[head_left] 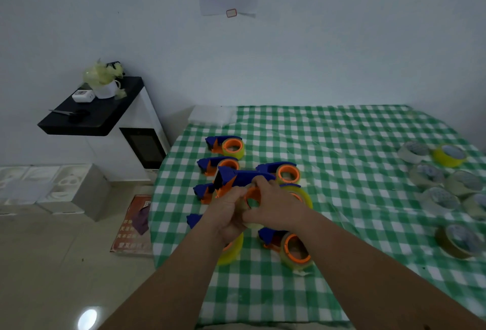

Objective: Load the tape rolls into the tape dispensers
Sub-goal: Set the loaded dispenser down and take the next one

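Head view: both hands meet above the checked table [342, 132], left hand [227, 214] and right hand [271, 205] curled round a blue-and-orange dispenser [236, 178] held off the cloth. Loaded dispensers [226, 145] lie around it on the table. Loose tape rolls [449, 155] sit well right of it.

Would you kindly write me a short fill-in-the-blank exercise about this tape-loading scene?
1. Both hands hold a blue and ____ dispenser above the table.
2. The tablecloth is checked white and ____.
3. The loose tape rolls lie at the table's ____ side.
4. The left hand and right hand work ____ the table's left edge than its right.

Missing words: orange; green; right; nearer
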